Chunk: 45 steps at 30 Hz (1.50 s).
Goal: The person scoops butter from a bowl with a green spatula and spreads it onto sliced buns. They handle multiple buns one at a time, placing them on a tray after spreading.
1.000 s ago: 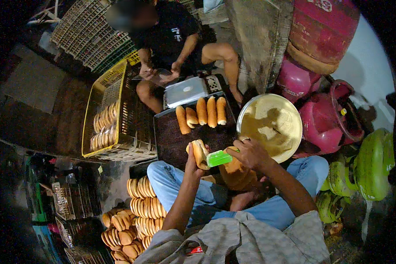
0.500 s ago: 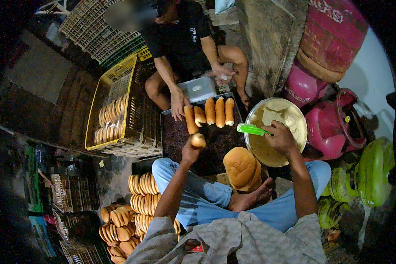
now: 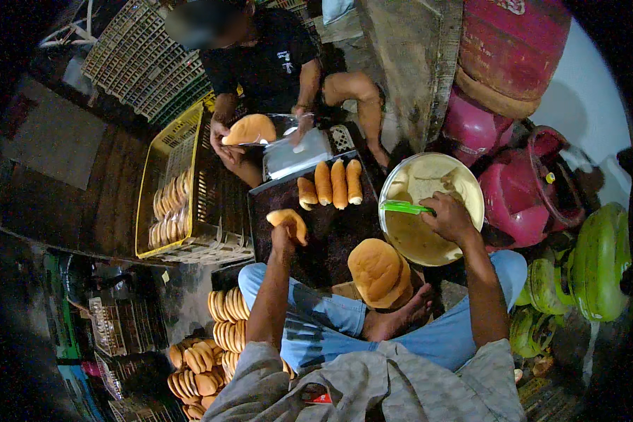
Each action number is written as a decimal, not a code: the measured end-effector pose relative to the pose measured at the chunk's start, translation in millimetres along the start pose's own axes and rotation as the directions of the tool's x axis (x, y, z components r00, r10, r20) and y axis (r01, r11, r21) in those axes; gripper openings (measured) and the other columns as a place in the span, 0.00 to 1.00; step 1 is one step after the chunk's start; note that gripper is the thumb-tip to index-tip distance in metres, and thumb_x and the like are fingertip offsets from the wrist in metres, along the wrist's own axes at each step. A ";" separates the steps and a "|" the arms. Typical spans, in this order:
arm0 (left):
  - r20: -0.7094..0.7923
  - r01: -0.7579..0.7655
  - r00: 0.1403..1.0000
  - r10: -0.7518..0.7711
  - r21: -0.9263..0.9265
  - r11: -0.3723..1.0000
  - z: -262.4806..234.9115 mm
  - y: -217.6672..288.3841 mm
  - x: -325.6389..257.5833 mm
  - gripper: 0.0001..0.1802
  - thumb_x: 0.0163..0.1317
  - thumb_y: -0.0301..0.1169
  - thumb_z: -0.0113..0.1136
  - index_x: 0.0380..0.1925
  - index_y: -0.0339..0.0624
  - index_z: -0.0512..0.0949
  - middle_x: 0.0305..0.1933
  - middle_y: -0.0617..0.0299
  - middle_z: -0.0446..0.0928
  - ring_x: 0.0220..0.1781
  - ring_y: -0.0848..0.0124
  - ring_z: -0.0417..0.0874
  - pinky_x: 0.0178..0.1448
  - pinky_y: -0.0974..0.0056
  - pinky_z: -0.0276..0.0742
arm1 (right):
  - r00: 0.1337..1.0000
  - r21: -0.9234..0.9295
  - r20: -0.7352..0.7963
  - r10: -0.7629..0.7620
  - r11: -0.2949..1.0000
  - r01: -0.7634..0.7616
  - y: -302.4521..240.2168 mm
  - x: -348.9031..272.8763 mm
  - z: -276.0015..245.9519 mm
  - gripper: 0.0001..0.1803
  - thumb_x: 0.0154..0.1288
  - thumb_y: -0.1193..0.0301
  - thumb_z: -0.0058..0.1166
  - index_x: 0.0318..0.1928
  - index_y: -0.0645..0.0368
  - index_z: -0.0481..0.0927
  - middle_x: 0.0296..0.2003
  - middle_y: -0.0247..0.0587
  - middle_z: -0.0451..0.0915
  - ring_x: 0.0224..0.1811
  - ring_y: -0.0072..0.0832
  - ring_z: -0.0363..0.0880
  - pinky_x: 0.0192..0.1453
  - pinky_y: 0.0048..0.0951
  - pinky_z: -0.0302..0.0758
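Note:
My left hand (image 3: 283,240) is closed around a golden bread bun (image 3: 288,221), held over the left part of a tray of dark sprinkles (image 3: 264,204). Several bread rolls (image 3: 338,184) lie side by side at the tray's far edge. With my right hand (image 3: 449,216) I grip a bright green spreader (image 3: 404,207), held over a round tub (image 3: 480,179) of pale cream. Its blade is hard to make out. Between my legs and the tray rests a stack of large buns (image 3: 378,273). Across from me, a co-worker's hands hold a bread (image 3: 252,129) in a clear bag.
A yellow-rimmed crate (image 3: 155,204) with packed buns stands left of the tray. Piles of buns (image 3: 228,306) lie by my left knee. Pink gas cylinders (image 3: 517,190) and green ones (image 3: 598,267) stand at right. A clear plastic container (image 3: 299,156) sits at the tray's far edge.
My left hand has moved left with the bun, which now shows broadside. The co-worker's hand has left the leftmost roll on the tray, and both their hands now hold a bagged bread.

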<state>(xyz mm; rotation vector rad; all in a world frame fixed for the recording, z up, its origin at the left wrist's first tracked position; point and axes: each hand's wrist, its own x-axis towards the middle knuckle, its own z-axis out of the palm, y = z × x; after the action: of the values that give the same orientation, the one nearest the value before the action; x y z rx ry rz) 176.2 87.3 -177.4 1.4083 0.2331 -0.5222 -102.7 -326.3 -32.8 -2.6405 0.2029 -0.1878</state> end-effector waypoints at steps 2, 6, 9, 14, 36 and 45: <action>-0.038 -0.083 0.996 0.083 0.001 0.997 11.7 18.1 19.5 0.13 0.64 0.32 0.61 0.45 0.37 0.79 0.38 0.57 0.81 0.36 0.68 0.82 0.40 0.63 0.79 | 0.999 -0.092 0.040 0.031 0.995 -0.027 6.5 -0.1 4.2 0.18 0.63 0.64 0.59 0.53 0.55 0.83 0.44 0.49 0.81 0.47 0.50 0.81 0.50 0.47 0.79; 0.279 -0.353 0.931 0.235 0.526 0.773 76.4 35.6 -6.3 0.31 0.63 0.48 0.68 0.58 0.38 0.77 0.50 0.50 0.82 0.50 0.58 0.83 0.53 0.58 0.79 | 0.954 -0.094 0.176 0.242 0.969 -0.229 13.9 -2.7 4.0 0.15 0.60 0.74 0.56 0.47 0.57 0.86 0.44 0.56 0.85 0.47 0.51 0.83 0.54 0.46 0.80; 0.559 -0.645 0.701 0.443 0.762 0.058 124.1 25.1 -91.8 0.46 0.53 0.55 0.73 0.67 0.41 0.70 0.66 0.42 0.70 0.68 0.47 0.69 0.67 0.46 0.69 | 0.903 -0.355 0.212 0.373 0.891 -0.284 18.7 -10.6 6.0 0.13 0.58 0.77 0.56 0.43 0.60 0.88 0.43 0.58 0.85 0.48 0.50 0.84 0.53 0.46 0.81; 0.820 -0.821 0.571 -0.040 0.571 0.003 151.8 -6.1 -202.7 0.69 0.37 0.65 0.77 0.76 0.48 0.55 0.76 0.36 0.51 0.80 0.38 0.47 0.74 0.31 0.47 | 0.846 -0.339 0.116 0.520 0.821 -0.459 34.7 -4.7 67.1 0.12 0.57 0.73 0.59 0.41 0.59 0.89 0.42 0.56 0.86 0.46 0.50 0.87 0.48 0.50 0.83; 0.499 0.476 0.814 -0.296 -0.281 0.833 130.3 35.6 -188.7 0.47 0.66 0.74 0.39 0.64 0.44 0.71 0.59 0.50 0.79 0.58 0.54 0.82 0.64 0.47 0.77 | 0.954 0.391 0.224 -0.200 0.915 0.100 -42.5 7.8 0.2 0.16 0.66 0.56 0.60 0.42 0.54 0.88 0.36 0.49 0.86 0.39 0.45 0.85 0.47 0.41 0.80; 0.443 0.460 0.848 -0.292 -0.340 0.820 118.0 20.0 -167.7 0.37 0.66 0.68 0.51 0.48 0.42 0.78 0.44 0.52 0.83 0.46 0.57 0.86 0.54 0.50 0.85 | 0.875 0.012 0.057 -0.481 0.876 0.482 -87.3 -0.7 55.6 0.15 0.63 0.56 0.58 0.48 0.42 0.84 0.34 0.39 0.74 0.33 0.43 0.78 0.37 0.44 0.77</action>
<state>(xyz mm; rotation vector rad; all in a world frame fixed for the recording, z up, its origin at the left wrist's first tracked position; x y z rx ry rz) 23.0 8.5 -64.4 0.7947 0.3067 -0.9988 -84.4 -224.7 -40.0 -2.6461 -0.4853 -0.2719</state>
